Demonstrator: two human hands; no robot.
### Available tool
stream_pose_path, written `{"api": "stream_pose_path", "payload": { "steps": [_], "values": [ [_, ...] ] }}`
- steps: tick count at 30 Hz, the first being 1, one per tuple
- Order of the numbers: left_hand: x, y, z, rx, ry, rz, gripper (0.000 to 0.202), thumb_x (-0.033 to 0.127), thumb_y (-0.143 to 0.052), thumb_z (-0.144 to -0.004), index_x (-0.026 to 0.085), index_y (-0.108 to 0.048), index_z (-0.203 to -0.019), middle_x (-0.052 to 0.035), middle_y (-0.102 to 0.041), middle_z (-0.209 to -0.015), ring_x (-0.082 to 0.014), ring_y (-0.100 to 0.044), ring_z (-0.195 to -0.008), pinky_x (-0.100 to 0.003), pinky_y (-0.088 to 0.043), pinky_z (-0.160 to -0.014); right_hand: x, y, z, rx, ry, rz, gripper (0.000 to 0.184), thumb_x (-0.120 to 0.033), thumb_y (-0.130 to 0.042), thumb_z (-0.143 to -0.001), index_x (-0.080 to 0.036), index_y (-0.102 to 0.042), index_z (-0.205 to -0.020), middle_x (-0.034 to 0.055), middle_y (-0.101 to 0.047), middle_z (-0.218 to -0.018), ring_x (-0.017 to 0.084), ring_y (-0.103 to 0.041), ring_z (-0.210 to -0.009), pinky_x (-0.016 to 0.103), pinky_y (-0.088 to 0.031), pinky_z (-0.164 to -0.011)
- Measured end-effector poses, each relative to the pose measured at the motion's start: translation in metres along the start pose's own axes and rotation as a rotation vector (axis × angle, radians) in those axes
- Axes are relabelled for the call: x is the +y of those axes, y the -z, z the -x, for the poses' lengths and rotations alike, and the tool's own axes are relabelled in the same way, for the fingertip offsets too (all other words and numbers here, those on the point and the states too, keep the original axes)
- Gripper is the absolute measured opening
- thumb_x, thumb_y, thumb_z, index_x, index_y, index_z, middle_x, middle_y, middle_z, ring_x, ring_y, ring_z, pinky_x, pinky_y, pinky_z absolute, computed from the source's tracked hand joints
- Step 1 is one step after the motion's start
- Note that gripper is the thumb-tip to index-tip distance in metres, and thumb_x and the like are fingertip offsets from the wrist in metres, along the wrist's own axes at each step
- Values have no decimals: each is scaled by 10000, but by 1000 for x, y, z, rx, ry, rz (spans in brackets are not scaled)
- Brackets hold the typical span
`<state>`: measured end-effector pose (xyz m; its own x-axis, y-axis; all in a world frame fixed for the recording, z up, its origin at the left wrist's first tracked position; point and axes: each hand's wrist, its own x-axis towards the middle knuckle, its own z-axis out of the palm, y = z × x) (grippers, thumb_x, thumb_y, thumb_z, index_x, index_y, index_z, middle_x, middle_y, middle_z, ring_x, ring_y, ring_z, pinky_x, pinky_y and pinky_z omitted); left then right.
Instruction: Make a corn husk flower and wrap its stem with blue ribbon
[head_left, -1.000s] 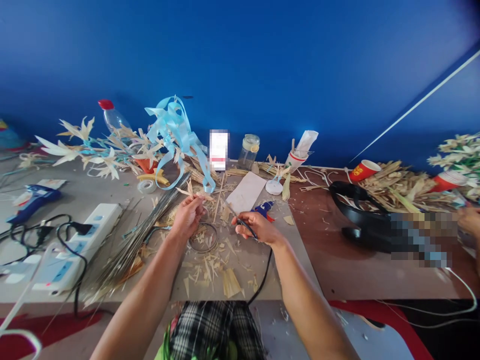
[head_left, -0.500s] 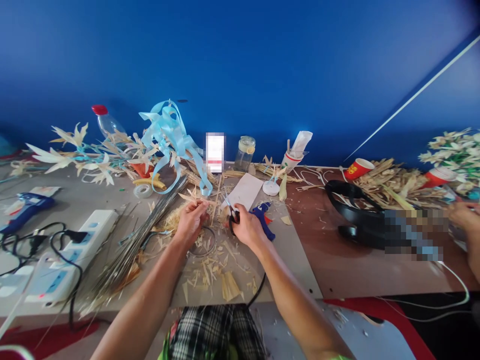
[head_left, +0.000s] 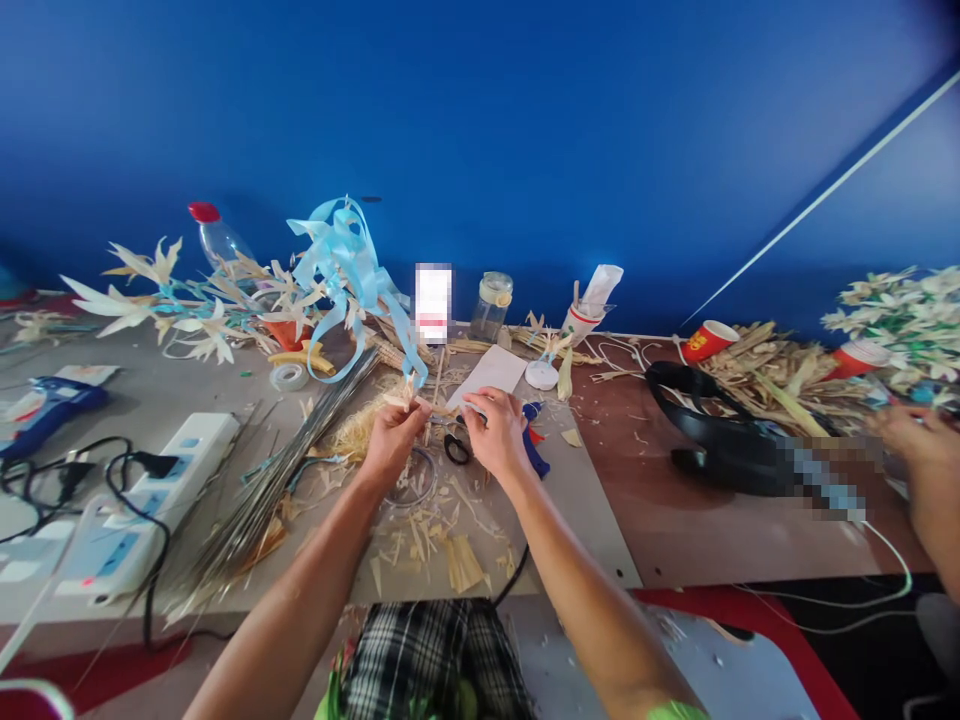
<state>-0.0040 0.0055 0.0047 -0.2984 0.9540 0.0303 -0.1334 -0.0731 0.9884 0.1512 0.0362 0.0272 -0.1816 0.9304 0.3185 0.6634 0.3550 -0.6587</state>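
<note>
My left hand (head_left: 396, 436) is closed in a pinch on a small pale corn husk flower (head_left: 409, 392), whose petals stick up above the fingertips. To its right, my right hand (head_left: 496, 428) has its fingers bent and a little apart, with nothing visible in them. Black-handled scissors (head_left: 457, 449) lie on the table between the two hands, partly hidden by the right one. Behind my right hand is a blue glue gun (head_left: 537, 455), mostly covered. A wire ring (head_left: 414, 478) and husk scraps (head_left: 463, 565) lie just below the hands.
Left are a bundle of thin wires (head_left: 277, 465), a power strip (head_left: 157, 500) and another blue glue gun (head_left: 56, 410). Husk flowers (head_left: 202, 325) and blue ribbon (head_left: 349, 255) stand behind. A black headset-like object (head_left: 705, 440) and another person's hand (head_left: 919, 435) are at right.
My right hand has let go of the scissors, which now lie on the table. My left hand still holds the husk flower. The view has shifted slightly.
</note>
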Motion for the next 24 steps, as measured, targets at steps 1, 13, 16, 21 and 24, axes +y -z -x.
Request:
{"api": "stream_pose_path", "payload": {
  "steps": [1,13,16,21,24],
  "values": [
    [-1,0,0,0,0,-6,311,398,-652,-707,153,-542,-549,49,-406,-485,-68,-343,-468,-220,-279,-484,-3,-1,0,5,35,-33,225,-273,-530,-839,-194,-683,-983,116,-590,-1142,267,-462,-1128,410,-335,-982],
    [8,-8,6,-19,3,-50,257,387,-663,-690,155,-631,-795,50,-446,-526,-85,-352,-499,-220,-249,-487,6,-2,-6,-225,-149,-860,226,-418,-605,-749,-193,-587,-737,35,-621,-865,145,-532,-727,293,-433,-742],
    [10,-10,9,-30,-52,-99,235,387,-658,-702,159,-632,-758,53,-405,-516,-87,-324,-497,-223,-243,-485,7,9,-6,-251,-129,-1138,251,-436,-669,-693,-204,-577,-709,37,-568,-1138,114,-524,-688,323,-447,-754],
    [3,-12,10,-103,-64,-192,245,404,-621,-746,160,-635,-728,40,-425,-550,-95,-337,-530,-222,-267,-511,0,15,-3,-300,-62,-1239,271,-470,-688,-681,-222,-584,-715,37,-543,-1209,110,-546,-675,367,-458,-778],
    [0,-13,10,-165,-78,-200,270,419,-606,-762,156,-611,-701,24,-479,-607,-105,-384,-580,-218,-304,-546,-4,10,-2,-342,-56,-1310,263,-452,-710,-668,-223,-590,-719,31,-583,-1154,123,-567,-693,376,-460,-794]
  ]
}}
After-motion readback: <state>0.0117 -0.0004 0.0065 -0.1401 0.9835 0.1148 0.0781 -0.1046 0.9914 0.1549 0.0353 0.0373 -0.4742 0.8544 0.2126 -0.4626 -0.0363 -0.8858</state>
